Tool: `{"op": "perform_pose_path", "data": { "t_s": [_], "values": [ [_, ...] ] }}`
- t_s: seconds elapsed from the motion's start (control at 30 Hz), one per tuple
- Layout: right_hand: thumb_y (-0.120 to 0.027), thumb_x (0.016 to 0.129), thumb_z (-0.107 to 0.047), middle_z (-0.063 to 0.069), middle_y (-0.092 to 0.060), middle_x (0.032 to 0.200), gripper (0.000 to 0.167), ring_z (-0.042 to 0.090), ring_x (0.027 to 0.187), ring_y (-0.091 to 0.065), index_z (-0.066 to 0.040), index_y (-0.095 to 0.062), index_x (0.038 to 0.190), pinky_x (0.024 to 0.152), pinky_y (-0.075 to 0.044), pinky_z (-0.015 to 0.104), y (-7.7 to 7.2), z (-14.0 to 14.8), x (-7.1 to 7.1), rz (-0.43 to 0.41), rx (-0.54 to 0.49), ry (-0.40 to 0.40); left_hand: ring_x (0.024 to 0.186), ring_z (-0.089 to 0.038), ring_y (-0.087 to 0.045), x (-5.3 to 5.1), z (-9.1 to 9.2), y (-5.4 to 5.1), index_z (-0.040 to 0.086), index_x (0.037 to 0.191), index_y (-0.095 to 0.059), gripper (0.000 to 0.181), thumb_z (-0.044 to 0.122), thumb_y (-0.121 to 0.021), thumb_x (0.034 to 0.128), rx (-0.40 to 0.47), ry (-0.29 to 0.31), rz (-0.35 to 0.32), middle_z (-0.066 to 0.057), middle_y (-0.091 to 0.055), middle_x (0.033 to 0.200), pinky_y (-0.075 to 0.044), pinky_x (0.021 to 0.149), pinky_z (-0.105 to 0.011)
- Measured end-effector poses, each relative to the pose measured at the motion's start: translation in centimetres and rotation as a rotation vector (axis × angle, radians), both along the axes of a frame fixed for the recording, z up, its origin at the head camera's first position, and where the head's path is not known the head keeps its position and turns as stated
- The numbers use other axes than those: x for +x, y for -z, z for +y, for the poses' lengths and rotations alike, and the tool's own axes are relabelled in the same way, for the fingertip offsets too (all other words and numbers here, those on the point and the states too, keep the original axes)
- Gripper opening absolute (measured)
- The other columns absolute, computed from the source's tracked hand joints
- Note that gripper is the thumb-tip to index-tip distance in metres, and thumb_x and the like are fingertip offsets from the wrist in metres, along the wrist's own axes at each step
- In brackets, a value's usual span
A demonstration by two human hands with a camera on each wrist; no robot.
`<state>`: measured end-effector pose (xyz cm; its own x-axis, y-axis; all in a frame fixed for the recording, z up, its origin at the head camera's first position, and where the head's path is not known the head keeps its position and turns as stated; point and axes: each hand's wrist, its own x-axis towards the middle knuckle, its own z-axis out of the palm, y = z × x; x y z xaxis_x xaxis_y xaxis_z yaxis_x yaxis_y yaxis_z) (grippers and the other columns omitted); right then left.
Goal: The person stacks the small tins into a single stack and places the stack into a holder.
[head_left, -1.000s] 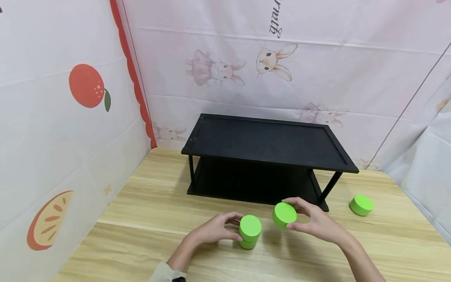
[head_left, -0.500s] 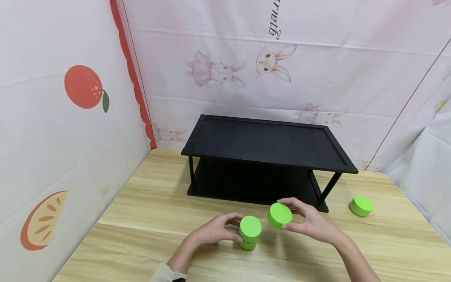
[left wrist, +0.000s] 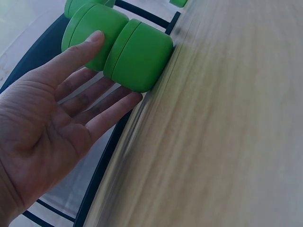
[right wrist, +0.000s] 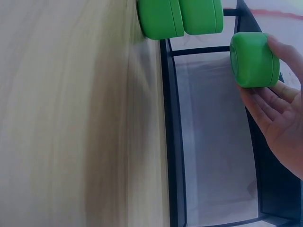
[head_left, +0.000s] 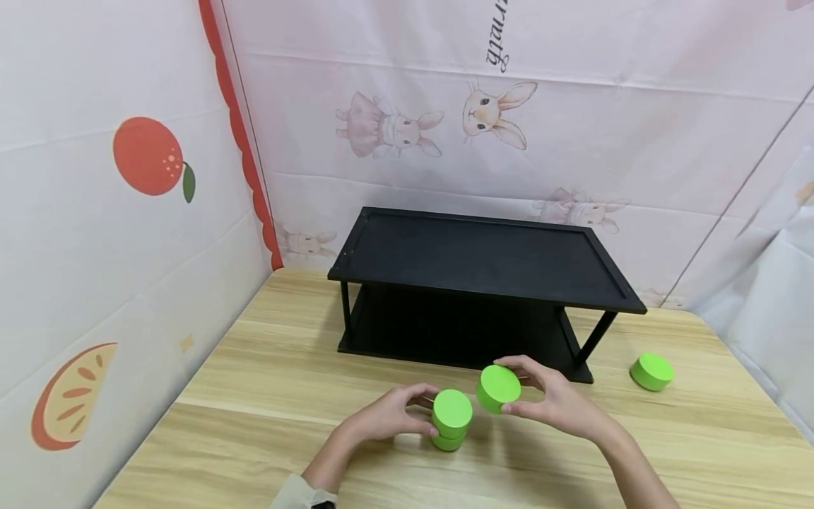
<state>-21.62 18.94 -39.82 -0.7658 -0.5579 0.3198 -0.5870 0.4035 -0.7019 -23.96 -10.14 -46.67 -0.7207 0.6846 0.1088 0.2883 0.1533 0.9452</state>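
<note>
Two round green blocks form a stack on the table, the upper block (head_left: 452, 410) resting on the lower block (head_left: 449, 442). My left hand (head_left: 388, 415) grips the stack from its left side, thumb on the upper block (left wrist: 97, 35) in the left wrist view. Just right of the stack, my right hand (head_left: 559, 399) pinches a third green block (head_left: 498, 388) between thumb and fingers, tilted and raised off the table. The right wrist view shows this held block (right wrist: 254, 60) apart from the two stacked ones, with the right hand (right wrist: 284, 109) beside it.
A black two-level rack (head_left: 490, 254) stands behind the hands on the wooden table (head_left: 267, 396). Another green block (head_left: 652, 371) lies to the right of the rack. Printed cloth walls (head_left: 407, 85) rise at the back and both sides.
My right hand has moved left with its block, closer to the stack. The left hand and the stack have stayed nearly in place.
</note>
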Motion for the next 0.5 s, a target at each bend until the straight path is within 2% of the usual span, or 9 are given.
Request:
{"op": "perform_pose_path", "data": {
  "t_s": [0.17, 0.5],
  "values": [
    [-0.074, 0.079, -0.025, -0.005, -0.056, 0.116, 0.051, 0.016, 0.1, -0.057, -0.017, -0.05, 0.124, 0.089, -0.045, 0.029, -0.06, -0.32, -0.05, -0.013, 0.01, 0.003, 0.107, -0.015, -0.053, -0.02, -0.03, 0.07, 0.003, 0.124, -0.051, 0.053, 0.009, -0.075, 0.0767, 0.001, 0.001, 0.001, -0.002, -0.056, 0.116, -0.045, 0.09, -0.027],
    [-0.073, 0.079, -0.026, -0.004, -0.056, 0.117, 0.053, 0.02, 0.102, -0.056, -0.015, -0.049, 0.125, 0.09, -0.045, 0.03, -0.23, -0.99, -0.11, -0.029, 0.011, -0.02, 0.106, -0.014, -0.053, 0.01, -0.02, 0.01, 0.004, 0.124, -0.051, 0.054, 0.009, -0.075, 0.0763, -0.005, -0.007, -0.009, -0.001, -0.057, 0.116, -0.045, 0.09, -0.027]
  ]
}}
